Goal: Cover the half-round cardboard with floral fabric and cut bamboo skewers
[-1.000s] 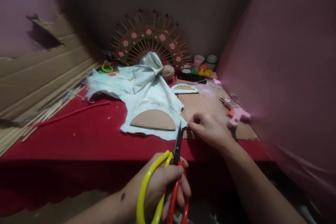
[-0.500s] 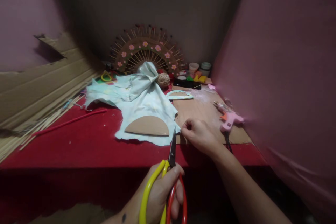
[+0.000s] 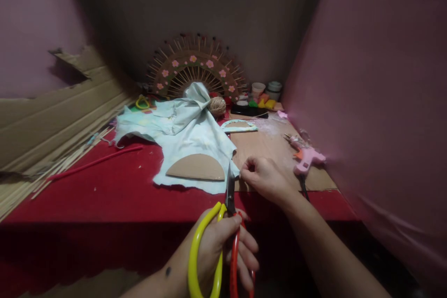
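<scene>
A pale blue-green cloth (image 3: 206,142) lies crumpled over the red table. On its front part rests a brown half-round cardboard piece (image 3: 196,167). My left hand (image 3: 223,247) is closed on large scissors (image 3: 230,191) with one yellow and one red handle. The dark blades point away from me and reach the cloth just right of the cardboard. My right hand (image 3: 260,177) pinches the cloth's right corner between thumb and fingers, close to the blade tips.
A wooden board (image 3: 261,149) carries a pink glue gun (image 3: 308,159) and a cloth-edged half-round piece (image 3: 240,125). Behind are a twine ball (image 3: 217,107), a black phone-like object (image 3: 249,111) and a flowered stick fan (image 3: 193,59). Thin sticks (image 3: 66,160) lie left.
The scissors have moved slightly forward, and their handles have spread apart. My left fingers have loosened around the red handle. My right hand stays at the cloth's corner.
</scene>
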`<state>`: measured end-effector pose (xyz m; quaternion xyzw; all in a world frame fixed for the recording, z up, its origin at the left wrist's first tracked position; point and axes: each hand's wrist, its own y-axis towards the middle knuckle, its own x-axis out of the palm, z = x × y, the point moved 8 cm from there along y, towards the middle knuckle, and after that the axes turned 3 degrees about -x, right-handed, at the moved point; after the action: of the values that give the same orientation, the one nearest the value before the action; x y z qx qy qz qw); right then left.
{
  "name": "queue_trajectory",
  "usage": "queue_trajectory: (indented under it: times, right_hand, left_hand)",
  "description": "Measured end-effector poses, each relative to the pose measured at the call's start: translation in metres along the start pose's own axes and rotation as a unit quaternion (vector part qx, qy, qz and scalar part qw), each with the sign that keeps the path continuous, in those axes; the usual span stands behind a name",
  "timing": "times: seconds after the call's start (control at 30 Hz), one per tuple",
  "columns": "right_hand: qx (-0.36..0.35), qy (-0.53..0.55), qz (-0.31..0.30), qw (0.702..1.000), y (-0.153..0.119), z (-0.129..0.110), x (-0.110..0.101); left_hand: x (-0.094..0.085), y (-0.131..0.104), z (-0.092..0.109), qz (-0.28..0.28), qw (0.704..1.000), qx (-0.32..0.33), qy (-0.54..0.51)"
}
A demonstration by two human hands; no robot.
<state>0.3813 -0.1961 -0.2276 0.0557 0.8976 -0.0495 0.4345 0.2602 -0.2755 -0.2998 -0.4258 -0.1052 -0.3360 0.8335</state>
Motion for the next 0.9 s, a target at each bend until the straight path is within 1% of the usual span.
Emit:
queue_trajectory:
  times: [0.07,0.2,0.4,0.6,0.67,0.73,0.83,0.9]
  right_hand:
    - [-0.005,0.004,0.001,1.0,0.001,-0.001,0.0]
    - [-0.015,0.007,-0.006,1.0,0.001,-0.003,0.0]
    - [-0.021,0.001,-0.013,1.0,0.001,-0.004,-0.001]
    - [-0.023,0.003,-0.013,1.0,0.0,-0.003,-0.001]
    - [-0.025,0.004,-0.013,1.0,0.0,-0.004,-0.001]
    - [-0.023,0.007,-0.016,1.0,0.0,-0.004,-0.002]
    - [-0.022,0.012,-0.017,1.0,0.0,-0.003,-0.005]
    - [-0.03,0.034,-0.004,0.999,-0.003,-0.002,-0.008]
  left_hand:
    - [-0.001,0.001,0.003,0.018,1.0,-0.007,0.001]
    - [-0.004,0.002,0.007,0.043,0.998,-0.015,0.041]
    - [-0.011,0.002,0.007,0.066,0.995,-0.032,0.067]
    - [-0.015,0.001,0.008,0.092,0.993,-0.005,0.076]
    - [-0.015,0.001,0.011,0.094,0.992,0.012,0.087]
    - [-0.015,0.002,0.013,0.092,0.991,0.011,0.093]
    - [-0.017,0.003,0.011,0.087,0.992,-0.028,0.088]
    - [-0.018,-0.001,0.009,0.07,0.992,-0.047,0.097]
